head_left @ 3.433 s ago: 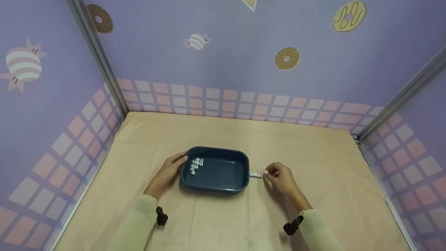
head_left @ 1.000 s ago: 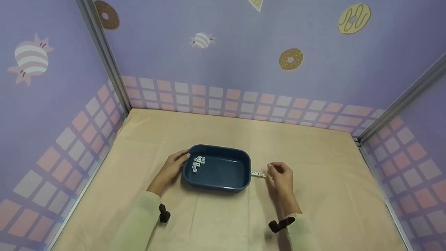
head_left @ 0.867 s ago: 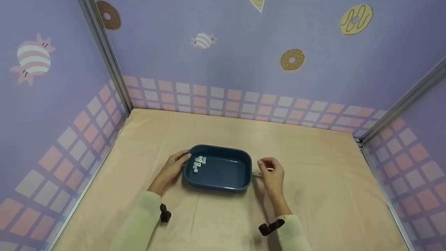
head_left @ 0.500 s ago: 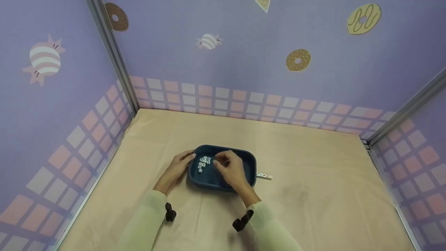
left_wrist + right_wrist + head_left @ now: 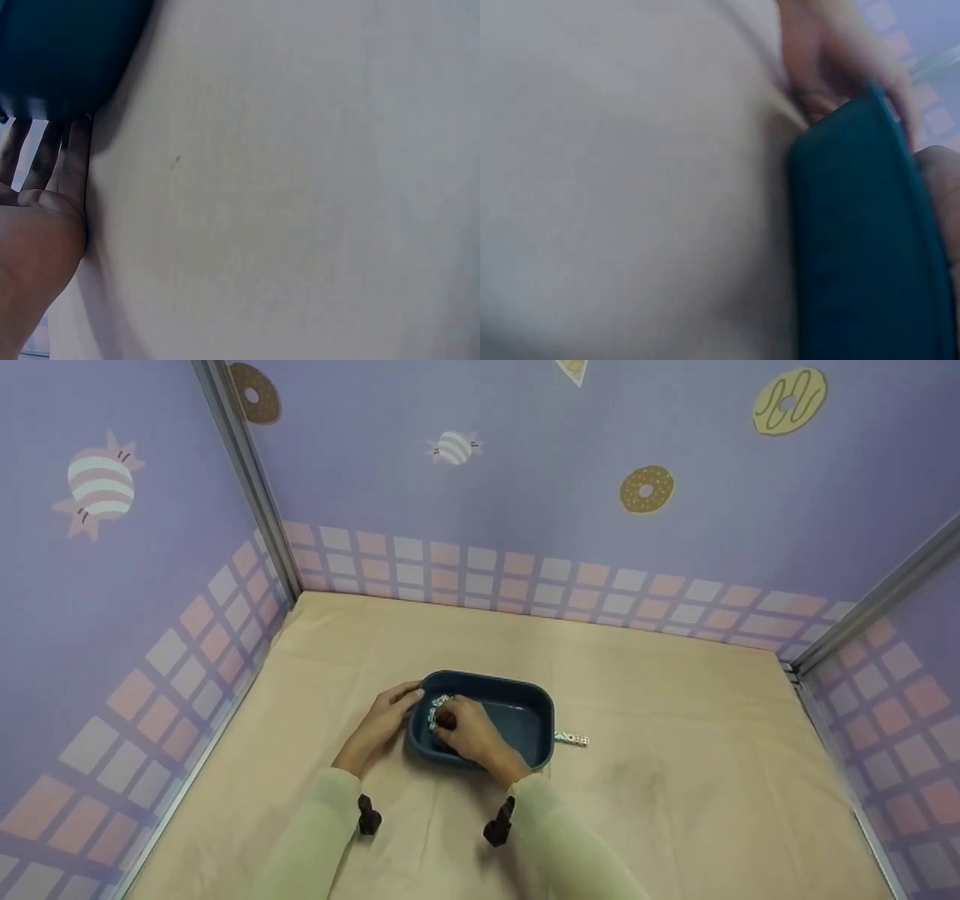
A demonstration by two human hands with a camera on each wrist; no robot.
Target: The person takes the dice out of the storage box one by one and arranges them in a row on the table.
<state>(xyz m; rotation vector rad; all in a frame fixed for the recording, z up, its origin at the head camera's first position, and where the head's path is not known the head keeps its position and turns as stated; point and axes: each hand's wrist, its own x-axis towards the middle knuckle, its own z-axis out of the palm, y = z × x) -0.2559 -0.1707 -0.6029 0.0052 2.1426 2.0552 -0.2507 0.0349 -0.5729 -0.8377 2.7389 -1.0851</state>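
Observation:
In the head view, a dark blue rectangular dish (image 5: pixel 517 720) with rounded corners rests on the cloth. My left hand (image 5: pixel 381 725) grips its left end, thumb over the rim and fingers along the outer wall. The left wrist view shows those fingers (image 5: pixel 71 161) against the dish. Small white dice (image 5: pixel 433 717) with dark marks lie inside, at the left end. My right hand (image 5: pixel 471 730) reaches over the near rim to these dice with bent fingers; whether it pinches one is hidden. Right of the dish is a short row of similar dice (image 5: pixel 572 739).
A pale beige cloth (image 5: pixel 675 780) covers the table. Purple printed walls (image 5: pixel 525 457) stand at the back and sides, with grey metal posts (image 5: pixel 251 484) in the corners. A black wrist camera (image 5: pixel 499 821) sits below my right hand, near the dish's front edge.
My right hand has let go of a die at the row's right end, making the row longer. It has then moved left into the dish. My left hand keeps its grip.

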